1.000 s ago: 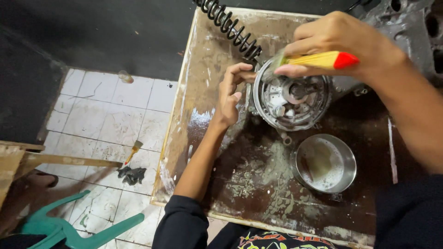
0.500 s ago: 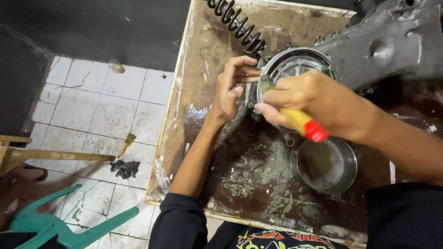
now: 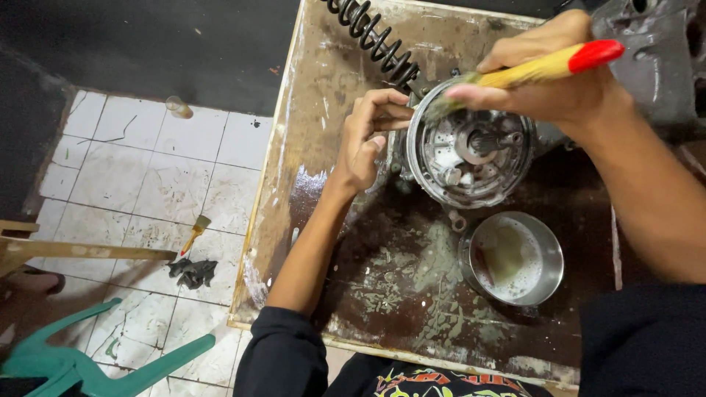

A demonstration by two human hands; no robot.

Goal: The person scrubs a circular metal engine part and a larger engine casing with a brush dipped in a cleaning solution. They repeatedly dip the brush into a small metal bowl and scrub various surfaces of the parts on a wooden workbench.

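My two bare forearms, my left hand (image 3: 365, 143), my right hand (image 3: 555, 81), dark sleeves pushed up to my elbows, dark shirt with a colourful printed front

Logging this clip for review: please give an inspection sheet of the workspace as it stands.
Surface: worn, stained wooden table, wet patches.
Job's things: round metal engine part; yellow brush with red tip, bristles at its rim.
Clutter: steel bowl with foamy liquid; black coil spring.
Grips: left hand on the part's edge; right hand holds the brush.
Cables: nothing seen.
Surroundings: tiled floor, small brush, dark rag, green plastic chair.
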